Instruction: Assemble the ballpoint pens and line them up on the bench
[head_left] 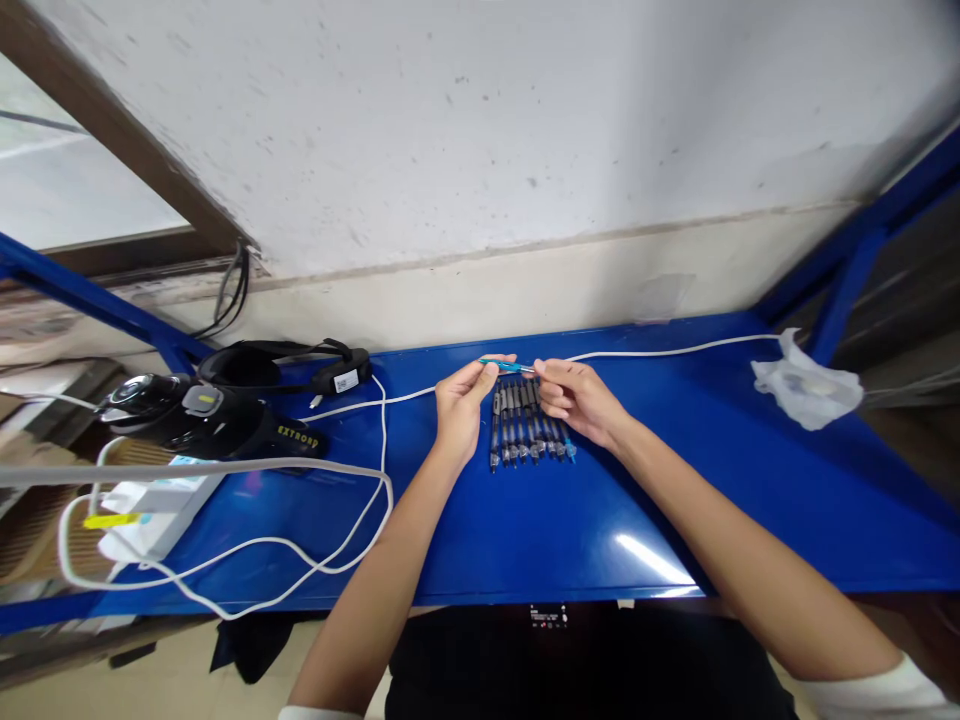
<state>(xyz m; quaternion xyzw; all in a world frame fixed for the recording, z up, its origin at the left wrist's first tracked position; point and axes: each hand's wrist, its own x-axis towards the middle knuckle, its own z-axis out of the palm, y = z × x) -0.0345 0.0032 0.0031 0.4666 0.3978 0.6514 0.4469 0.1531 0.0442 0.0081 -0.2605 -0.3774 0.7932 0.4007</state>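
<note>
A slim blue pen is held nearly level between my two hands, above the shelf. My left hand pinches its left end between thumb and fingers. At the other end, which looks paler, the fingertips of my right hand are closed on the pen. Just below and between the hands lies a row of several dark pens, side by side, with clear tips towards me. The rightmost one has a blue end. My right hand partly hides the upper ends of the row.
The pens lie on a blue shelf. To the left are a black bottle, a black strapped device, a white power strip and a looped white cable. A crumpled white plastic bag sits at the right. A wall rises behind.
</note>
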